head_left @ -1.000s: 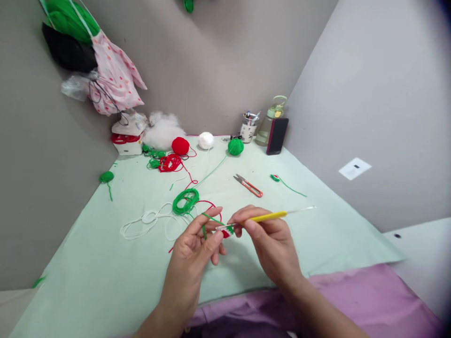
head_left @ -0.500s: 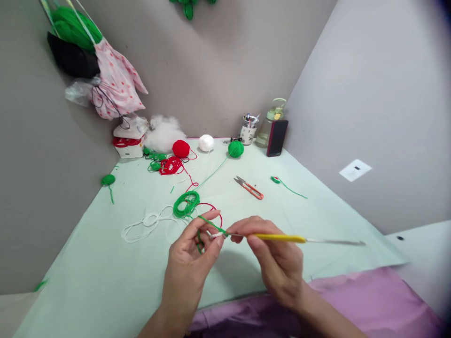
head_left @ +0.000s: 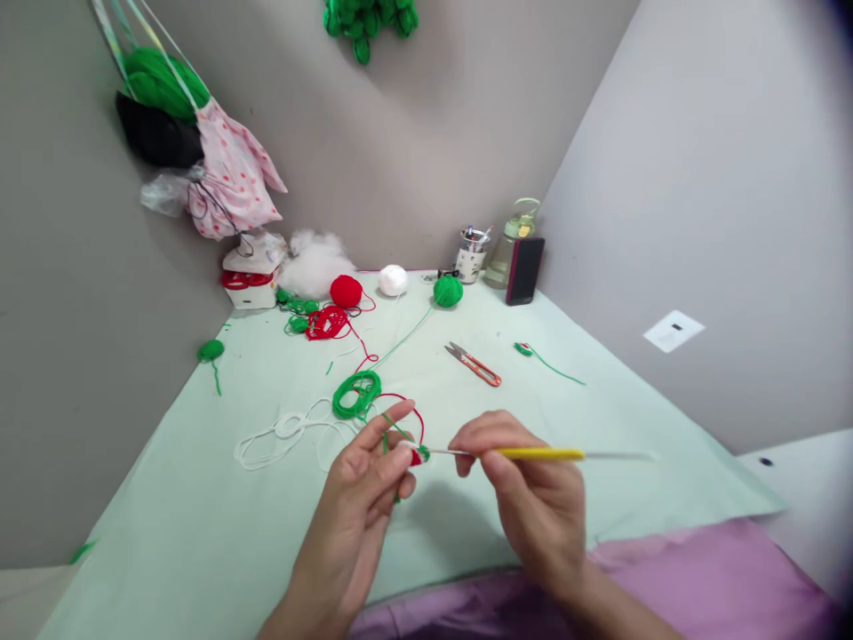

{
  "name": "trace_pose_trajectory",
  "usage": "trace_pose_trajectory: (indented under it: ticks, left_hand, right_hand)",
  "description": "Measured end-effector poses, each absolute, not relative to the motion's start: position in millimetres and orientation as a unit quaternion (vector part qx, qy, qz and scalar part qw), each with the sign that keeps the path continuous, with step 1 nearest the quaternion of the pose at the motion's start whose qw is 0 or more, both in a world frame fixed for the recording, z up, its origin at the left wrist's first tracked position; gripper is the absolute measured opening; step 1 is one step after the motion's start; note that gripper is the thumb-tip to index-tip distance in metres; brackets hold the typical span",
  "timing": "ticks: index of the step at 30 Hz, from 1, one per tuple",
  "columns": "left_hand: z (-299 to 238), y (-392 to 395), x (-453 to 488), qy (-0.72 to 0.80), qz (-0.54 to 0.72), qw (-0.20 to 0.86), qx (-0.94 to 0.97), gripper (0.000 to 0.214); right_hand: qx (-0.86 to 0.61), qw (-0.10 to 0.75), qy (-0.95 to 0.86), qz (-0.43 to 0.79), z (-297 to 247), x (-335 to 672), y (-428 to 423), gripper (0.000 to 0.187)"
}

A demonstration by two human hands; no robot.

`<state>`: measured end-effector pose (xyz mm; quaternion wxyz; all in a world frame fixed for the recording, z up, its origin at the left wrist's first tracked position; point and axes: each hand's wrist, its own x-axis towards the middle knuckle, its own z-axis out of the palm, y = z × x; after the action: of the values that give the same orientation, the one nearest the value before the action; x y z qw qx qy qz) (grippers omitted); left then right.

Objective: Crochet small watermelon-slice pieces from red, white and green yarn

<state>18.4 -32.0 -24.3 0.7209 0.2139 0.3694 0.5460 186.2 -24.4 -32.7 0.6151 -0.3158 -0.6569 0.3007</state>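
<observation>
My left hand (head_left: 370, 484) pinches a small crochet piece (head_left: 418, 455) in red, white and green between thumb and fingers, its index finger stretched out with green yarn running by it. My right hand (head_left: 526, 489) grips a crochet hook (head_left: 543, 454) by its yellow handle. The hook's thin metal shaft reaches left to the piece; whether a loop sits on its tip is too small to tell. Just beyond my left hand lies a coil of green yarn (head_left: 356, 394), with a red strand curving beside it. Loose white yarn (head_left: 267, 444) lies to the left.
Orange-handled thread snips (head_left: 474, 364) and a small green piece with a tail (head_left: 523, 349) lie farther back. Behind are red (head_left: 346, 291), white (head_left: 393, 281) and green (head_left: 448, 291) yarn balls, white stuffing (head_left: 316, 267), a pen cup (head_left: 471, 258), a bottle (head_left: 501, 260) and a phone (head_left: 525, 271).
My right hand has drawn slightly right, and more hook shaft shows between it and the piece. The piece has turned, showing red. The whole view has shifted a little upward.
</observation>
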Motion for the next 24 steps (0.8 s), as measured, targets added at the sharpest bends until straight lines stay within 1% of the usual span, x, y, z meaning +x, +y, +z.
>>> trace_pose_trajectory:
  ticks: [1, 3, 5, 7, 9, 10, 12, 15, 17, 20, 24]
  left_hand:
    - [-23.5, -33.3, 19.9, 0.380, 0.555, 0.704, 0.227, 0.043]
    - [-23.0, -36.6, 24.3, 0.396, 0.570, 0.675, 0.250, 0.043]
    - [-24.0, -38.7, 28.2, 0.405, 0.582, 0.656, 0.260, 0.044]
    - [-26.0, -38.0, 29.0, 0.399, 0.586, 0.657, 0.258, 0.046]
    - [-27.6, -35.0, 26.1, 0.382, 0.565, 0.690, 0.242, 0.048]
    - [-28.1, -33.1, 23.7, 0.371, 0.549, 0.713, 0.228, 0.049]
    - [-27.9, -29.9, 19.0, 0.361, 0.529, 0.742, 0.197, 0.048]
    - [-25.7, -29.4, 16.6, 0.384, 0.548, 0.716, 0.200, 0.041]
    - [-24.2, -32.1, 19.1, 0.404, 0.556, 0.688, 0.236, 0.038]
    - [-23.4, -36.6, 24.0, 0.418, 0.556, 0.662, 0.280, 0.038]
    - [-25.1, -37.3, 23.5, 0.422, 0.555, 0.647, 0.309, 0.033]
  right_hand:
    - [-0.310, 0.616, -0.644, 0.332, -31.1, 185.0, -23.4, 0.020]
    - [-0.301, 0.606, -0.654, 0.339, -30.5, 182.6, -22.0, 0.018]
    - [-0.307, 0.588, -0.692, 0.284, -32.4, 181.9, -22.8, 0.021]
    - [-0.313, 0.558, -0.740, 0.207, -34.6, 183.8, -25.4, 0.028]
    - [-0.320, 0.530, -0.770, 0.152, -34.9, 187.3, -27.6, 0.032]
    - [-0.321, 0.531, -0.771, 0.145, -34.3, 189.1, -27.7, 0.031]
    - [-0.329, 0.565, -0.733, 0.187, -31.9, 191.3, -25.9, 0.028]
    - [-0.324, 0.622, -0.637, 0.320, -29.4, 190.4, -20.1, 0.020]
    - [-0.315, 0.614, -0.614, 0.382, -30.2, 187.8, -17.0, 0.016]
    - [-0.315, 0.601, -0.609, 0.412, -34.1, 184.9, -15.0, 0.014]
    - [-0.309, 0.616, -0.547, 0.475, -36.9, 187.1, -13.3, 0.014]
